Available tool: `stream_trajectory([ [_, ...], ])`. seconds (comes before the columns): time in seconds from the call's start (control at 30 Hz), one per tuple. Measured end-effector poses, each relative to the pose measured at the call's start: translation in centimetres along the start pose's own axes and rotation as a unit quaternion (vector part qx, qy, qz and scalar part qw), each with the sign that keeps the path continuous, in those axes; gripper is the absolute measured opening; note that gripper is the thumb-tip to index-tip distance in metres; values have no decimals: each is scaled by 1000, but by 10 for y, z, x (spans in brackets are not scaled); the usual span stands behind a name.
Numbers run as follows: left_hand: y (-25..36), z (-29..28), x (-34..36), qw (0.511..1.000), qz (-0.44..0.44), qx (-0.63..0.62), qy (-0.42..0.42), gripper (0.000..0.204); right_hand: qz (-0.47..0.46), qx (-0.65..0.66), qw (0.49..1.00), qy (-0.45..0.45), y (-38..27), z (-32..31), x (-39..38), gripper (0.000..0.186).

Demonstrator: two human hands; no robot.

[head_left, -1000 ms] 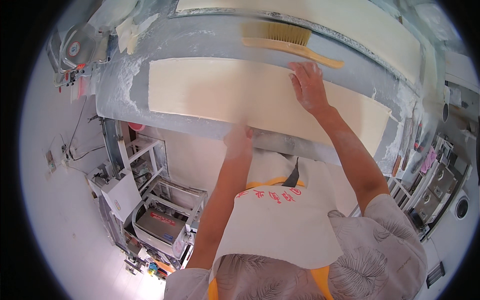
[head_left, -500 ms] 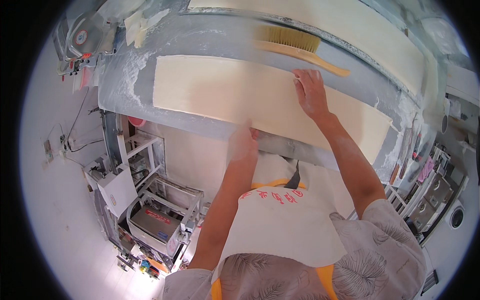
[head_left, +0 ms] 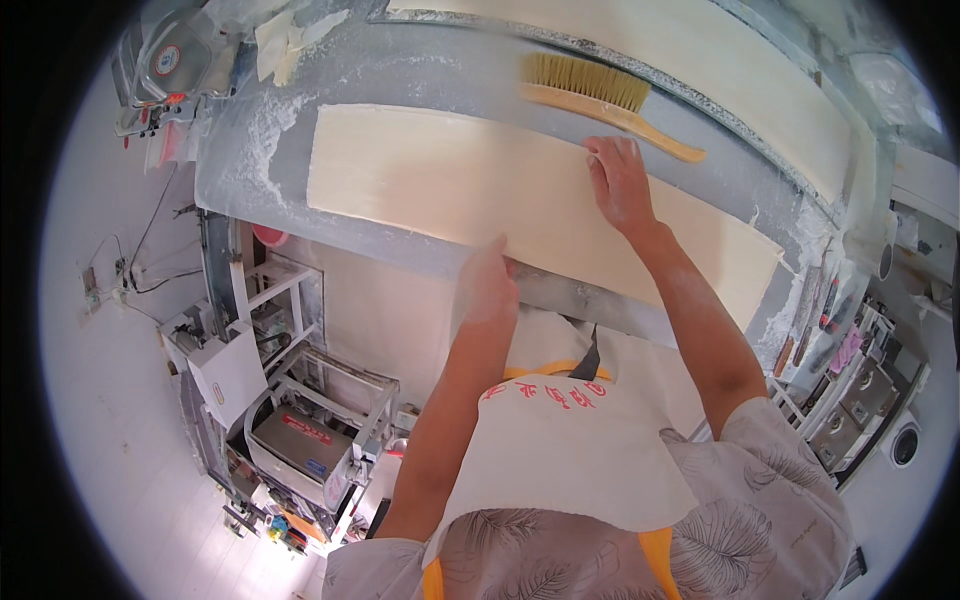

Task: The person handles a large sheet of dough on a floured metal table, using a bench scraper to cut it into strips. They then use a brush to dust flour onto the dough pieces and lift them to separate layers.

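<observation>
A long, flat sheet of pale dough [head_left: 420, 170] lies across the grey, flour-dusted worktop. My right hand [head_left: 622, 188] is at its far edge, fingers curled over that edge and thumb on the dough's top side. At the near edge my left hand [head_left: 487, 285] is closed on the border, one fingertip on top; its other fingers are partly hidden and a little blurred. Just beyond the sheet a wooden-handled brush [head_left: 610, 95] with yellowish bristles lies on the worktop.
Behind the brush runs a dark, floury ledge with another pale sheet [head_left: 690, 60] beyond it. A scale-like device [head_left: 165, 60] stands far left. Slim tools [head_left: 800, 335] lie at the right end. Below the worktop at left are a white frame and a metal-lidded box [head_left: 300, 440].
The whole view has shifted slightly. Both hands stay at the same edges of the dough sheet, which shows no clear change.
</observation>
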State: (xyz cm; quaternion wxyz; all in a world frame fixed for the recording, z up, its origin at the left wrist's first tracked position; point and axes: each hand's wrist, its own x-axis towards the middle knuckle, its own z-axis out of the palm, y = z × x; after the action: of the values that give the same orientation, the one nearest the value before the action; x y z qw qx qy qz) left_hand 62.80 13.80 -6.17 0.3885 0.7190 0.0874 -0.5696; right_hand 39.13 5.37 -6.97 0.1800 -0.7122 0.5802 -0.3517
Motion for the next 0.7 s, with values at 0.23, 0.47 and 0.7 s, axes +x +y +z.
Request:
stream_trajectory([
  [0.23, 2, -3, 1, 999, -22, -14, -39, 31, -8, 2, 1000, -1, 5, 5, 7, 29],
  [0.47, 2, -10, -7, 998, -5, -36, -60, 29, -2, -22, 999, -33, 9, 11, 5, 33],
  [0.7, 4, -13, -7, 999, 1, 22, -47, 26, -9, -32, 998, -44, 10, 13, 5, 36],
])
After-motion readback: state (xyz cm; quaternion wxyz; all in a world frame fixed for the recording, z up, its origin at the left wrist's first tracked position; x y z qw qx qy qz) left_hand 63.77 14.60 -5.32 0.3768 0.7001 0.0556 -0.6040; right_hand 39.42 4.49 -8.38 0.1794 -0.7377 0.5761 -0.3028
